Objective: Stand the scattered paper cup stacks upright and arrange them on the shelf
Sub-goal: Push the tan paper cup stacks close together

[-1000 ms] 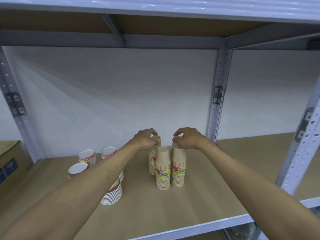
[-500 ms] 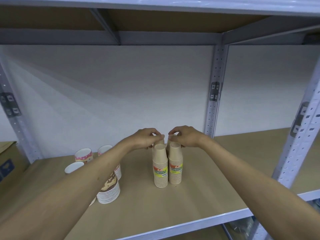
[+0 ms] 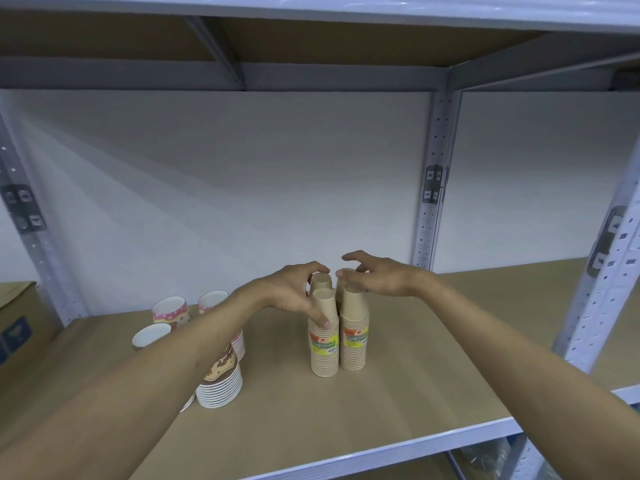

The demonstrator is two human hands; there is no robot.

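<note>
Several brown paper cup stacks stand rim-down in a tight cluster on the shelf board (image 3: 415, 375): a front left stack (image 3: 324, 351), a front right stack (image 3: 354, 341) and two behind, back left (image 3: 321, 281) and back right (image 3: 341, 289). My left hand (image 3: 291, 296) hovers over the left pair, fingers spread, thumb touching the front left stack. My right hand (image 3: 381, 280) is above the right pair with fingers apart and lifted. Patterned cup stacks stand rim-up at the left: a pink dotted one (image 3: 171, 311), another (image 3: 211, 301), a third (image 3: 152, 336) and a brown-patterned one (image 3: 221, 382), partly hidden by my forearm.
A cardboard box (image 3: 17, 320) sits at the far left of the shelf. Grey perforated posts rise at the back (image 3: 433, 188) and front right (image 3: 599, 299). The upper shelf (image 3: 311, 43) hangs overhead. A white wall closes the back. Bare board lies right of the cluster.
Both hands were pinching the tops of the back brown stacks; now the fingers have loosened and spread, the right hand's lifting off. The stacks stand closer together than a second ago.
</note>
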